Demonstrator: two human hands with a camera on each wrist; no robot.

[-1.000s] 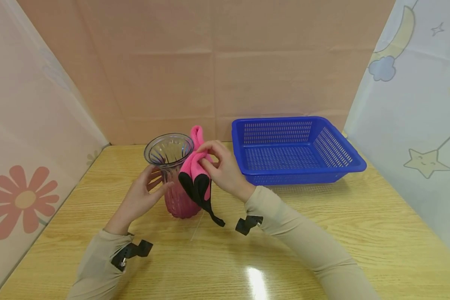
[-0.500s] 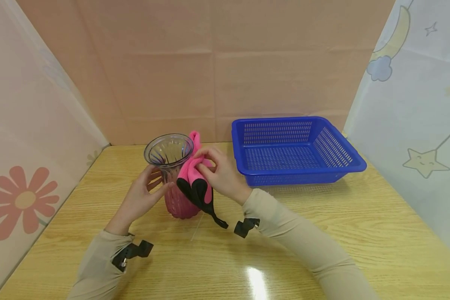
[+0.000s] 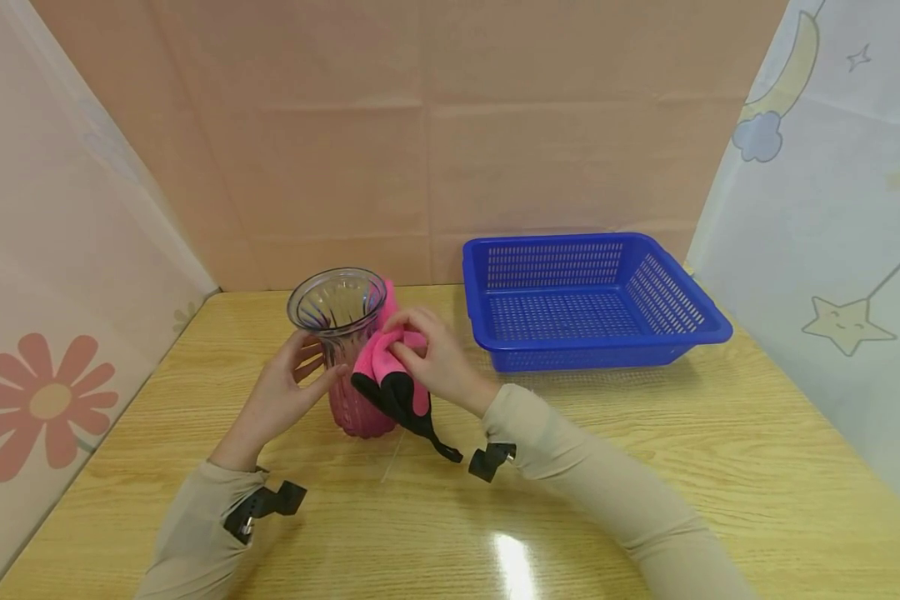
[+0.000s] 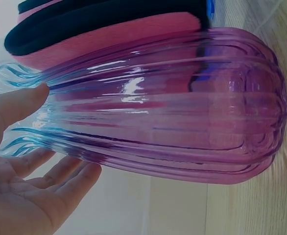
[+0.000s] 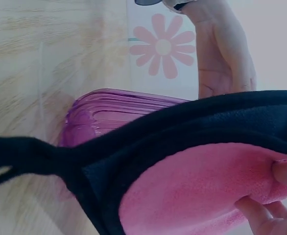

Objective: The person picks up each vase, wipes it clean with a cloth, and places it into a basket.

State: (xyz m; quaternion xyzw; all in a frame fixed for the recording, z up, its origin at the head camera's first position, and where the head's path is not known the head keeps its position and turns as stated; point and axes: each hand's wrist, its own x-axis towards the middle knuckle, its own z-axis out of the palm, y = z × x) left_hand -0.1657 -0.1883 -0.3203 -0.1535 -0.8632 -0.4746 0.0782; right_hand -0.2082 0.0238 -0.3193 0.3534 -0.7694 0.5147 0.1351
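A ribbed glass vase (image 3: 358, 398), clear at the flared rim and pink-purple lower down, stands upright on the table. My left hand (image 3: 281, 396) holds it below the rim, thumb on the near side and fingers behind the neck. In the left wrist view the thumb and fingertips straddle the vase (image 4: 173, 107). My right hand (image 3: 437, 360) pinches a bunched pink cloth with black edging and a hanging loop (image 3: 401, 396), held against the vase's right side. Close up in the right wrist view, thumb and fingers grip the pink part of the cloth (image 5: 182, 191); the loop hangs toward the table.
A blue plastic basket (image 3: 570, 342) with slotted walls stands at the back right of the wooden table (image 3: 435, 533). A thin pale strip (image 3: 393, 458) lies in front of the vase. Patterned sheets (image 3: 52, 208) enclose the sides, and a plain peach one (image 3: 420, 125) hangs behind.
My right hand has slid down along the vase's right side with the cloth, whose top end has sunk to about rim level. The left hand and vase have stayed put.
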